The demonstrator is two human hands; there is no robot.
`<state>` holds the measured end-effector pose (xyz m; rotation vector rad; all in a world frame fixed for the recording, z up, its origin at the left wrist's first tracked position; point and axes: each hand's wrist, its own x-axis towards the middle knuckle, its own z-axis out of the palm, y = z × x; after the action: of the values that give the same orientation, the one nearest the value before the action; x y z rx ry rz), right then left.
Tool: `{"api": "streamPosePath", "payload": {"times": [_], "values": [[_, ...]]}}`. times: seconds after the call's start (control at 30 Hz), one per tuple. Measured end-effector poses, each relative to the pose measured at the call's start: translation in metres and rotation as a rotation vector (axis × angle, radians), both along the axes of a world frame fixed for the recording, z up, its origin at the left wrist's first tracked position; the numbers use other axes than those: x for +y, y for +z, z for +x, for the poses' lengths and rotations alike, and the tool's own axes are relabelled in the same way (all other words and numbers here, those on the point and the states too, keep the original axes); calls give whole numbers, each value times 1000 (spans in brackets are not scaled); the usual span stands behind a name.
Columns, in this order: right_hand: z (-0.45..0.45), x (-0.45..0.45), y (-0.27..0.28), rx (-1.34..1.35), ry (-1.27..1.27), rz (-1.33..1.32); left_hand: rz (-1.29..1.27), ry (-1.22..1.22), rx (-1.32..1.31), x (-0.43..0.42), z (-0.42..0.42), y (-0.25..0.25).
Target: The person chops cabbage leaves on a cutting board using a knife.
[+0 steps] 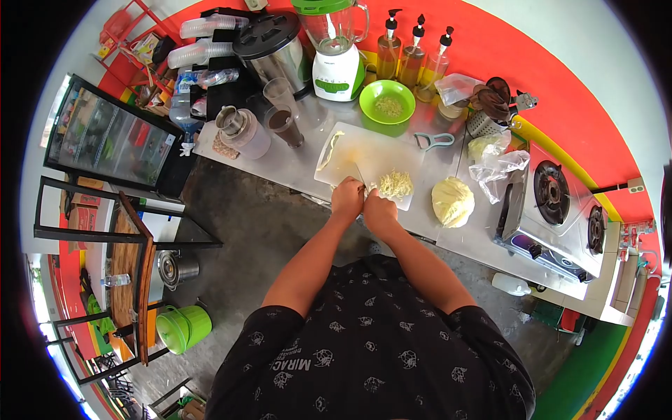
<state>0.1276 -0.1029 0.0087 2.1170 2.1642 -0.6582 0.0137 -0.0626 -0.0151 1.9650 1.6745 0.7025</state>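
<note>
My left hand is closed at the near edge of a white cutting board, its fingers curled down; what they press on is hidden. Right against it, my right hand is closed around a knife, whose blade slants up and left over the board. A heap of shredded cabbage lies beside my right hand. At the board's left side is a pale strip of cabbage. A cut cabbage head rests on the steel counter, right of the board.
Behind the board stand a green bowl holding some shreds, a blender and pump bottles. A peeler lies nearby. Leftward are a dark drink cup and a jug. A gas stove occupies the right.
</note>
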Motion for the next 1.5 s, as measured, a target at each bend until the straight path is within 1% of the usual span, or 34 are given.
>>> {"api": "streamPosePath", "payload": {"times": [0.07, 0.13, 0.23, 0.37, 0.43, 0.53, 0.63, 0.77, 0.83, 0.93, 1.03, 1.13, 1.27, 1.33, 1.43, 1.5], "values": [[-3, -5, 1, -2, 11, -7, 31, -20, -12, -2, -2, -6], [-5, -4, -6, -31, -83, -57, 46, 10, -40, -2, 0, -9], [-3, 4, -10, 18, -36, -19, 28, -5, -20, 1, -2, -10], [-3, 0, -3, -4, 9, -29, 24, 18, 3, 2, -4, -8], [-6, -4, -8, 11, -94, -67, 33, 12, -17, 1, -4, -7], [-6, 0, -11, 7, -33, -5, -33, -2, -11, 1, -5, -6], [-4, 5, -2, 16, -26, -20, -55, -10, 10, 3, -5, -6], [-5, -4, 1, 18, -33, -25, -32, 4, -4, 1, -4, -3], [-8, -4, -4, -1, -85, -40, -50, 34, 17, -1, -3, 3], [-5, 5, -5, 17, -44, -19, -37, 55, 26, -4, -2, 9], [-4, 2, -1, -18, 1, -53, -46, 35, 24, -1, -5, 5], [-8, -7, -6, -36, -43, -39, -34, 40, 19, -2, -4, 3], [-8, 1, -7, -17, -21, -32, -82, 28, 53, -4, -5, -1], [-7, 4, 0, -45, 64, -31, -90, 44, 71, -2, -5, -1], [-8, -4, -3, -8, -10, -38, -36, 68, 46, -3, -5, 0], [-9, -3, -6, -21, -21, -36, -44, 70, 49, -3, -5, 1]]}}
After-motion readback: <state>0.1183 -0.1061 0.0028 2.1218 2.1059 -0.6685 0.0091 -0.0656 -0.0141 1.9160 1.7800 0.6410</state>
